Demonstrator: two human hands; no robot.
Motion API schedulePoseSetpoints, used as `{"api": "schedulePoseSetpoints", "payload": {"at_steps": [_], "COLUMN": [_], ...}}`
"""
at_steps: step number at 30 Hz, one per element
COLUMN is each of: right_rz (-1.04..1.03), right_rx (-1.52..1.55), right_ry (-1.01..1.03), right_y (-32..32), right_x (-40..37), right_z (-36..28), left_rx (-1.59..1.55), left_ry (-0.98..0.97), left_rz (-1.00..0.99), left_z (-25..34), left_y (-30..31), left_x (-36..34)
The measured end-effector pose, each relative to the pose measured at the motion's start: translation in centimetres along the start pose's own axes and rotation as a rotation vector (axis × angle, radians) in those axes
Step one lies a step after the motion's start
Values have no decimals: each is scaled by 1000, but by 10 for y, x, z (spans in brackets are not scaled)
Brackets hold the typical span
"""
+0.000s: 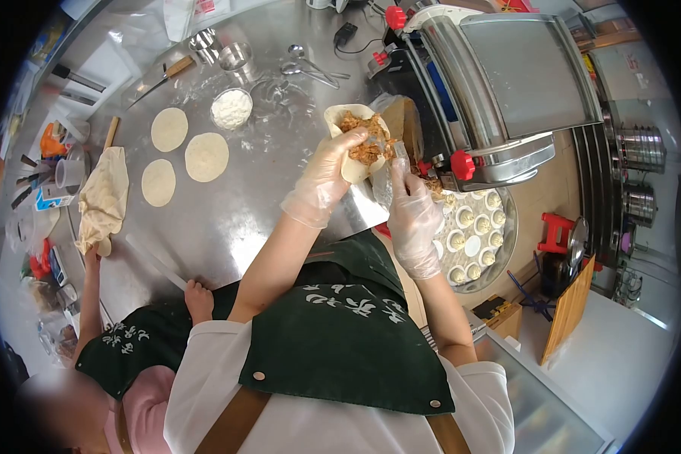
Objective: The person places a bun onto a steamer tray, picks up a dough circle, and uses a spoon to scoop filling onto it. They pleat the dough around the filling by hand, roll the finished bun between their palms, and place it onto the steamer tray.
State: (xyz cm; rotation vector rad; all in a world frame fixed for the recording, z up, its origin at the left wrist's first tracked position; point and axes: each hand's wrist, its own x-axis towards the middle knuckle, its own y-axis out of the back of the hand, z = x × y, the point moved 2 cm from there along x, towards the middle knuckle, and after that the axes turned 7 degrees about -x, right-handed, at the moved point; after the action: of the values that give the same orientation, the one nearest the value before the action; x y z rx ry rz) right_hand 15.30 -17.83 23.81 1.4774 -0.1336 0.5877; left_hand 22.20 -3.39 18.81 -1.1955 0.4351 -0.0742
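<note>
My left hand (325, 170), in a clear plastic glove, grips a round dough wrapper (353, 168) that curves up around a heap of reddish-brown filling (365, 136). The thumb presses on the filling. Beside it, my right hand (415, 216), gloved too, is closed around a flat, pale spatula-like tool (400, 157) whose tip is close to the filling's right edge. The tool's exact kind is hard to make out. More brown filling (431, 184) shows just beyond the right hand, partly hidden by it.
Three dough rounds (206, 157) and a bowl of flour (231, 109) sit on the steel table (227, 208). A dough roller machine (499, 83) stands at right, above a round tray (511, 253) of small cupped pieces. A co-worker's hand (199, 301) holds a pale stick at left.
</note>
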Motion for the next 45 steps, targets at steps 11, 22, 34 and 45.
{"api": "schedulePoseSetpoints", "payload": {"at_steps": [11, 22, 34, 45], "right_rz": [-73, -183, -256, -219], "right_rx": [655, 815, 842, 990], "right_ry": [-308, -364, -426, -448], "right_y": [-6, 3, -3, -6], "right_x": [-5, 0, 9, 20], "right_z": [13, 0, -2, -5], "left_rx": [-195, -30, -82, -58], "left_ry": [42, -6, 14, 29], "left_rz": [94, 196, 164, 138], "left_z": [3, 8, 8, 7], "left_y": [-6, -9, -5, -3], "left_x": [0, -6, -6, -3]}}
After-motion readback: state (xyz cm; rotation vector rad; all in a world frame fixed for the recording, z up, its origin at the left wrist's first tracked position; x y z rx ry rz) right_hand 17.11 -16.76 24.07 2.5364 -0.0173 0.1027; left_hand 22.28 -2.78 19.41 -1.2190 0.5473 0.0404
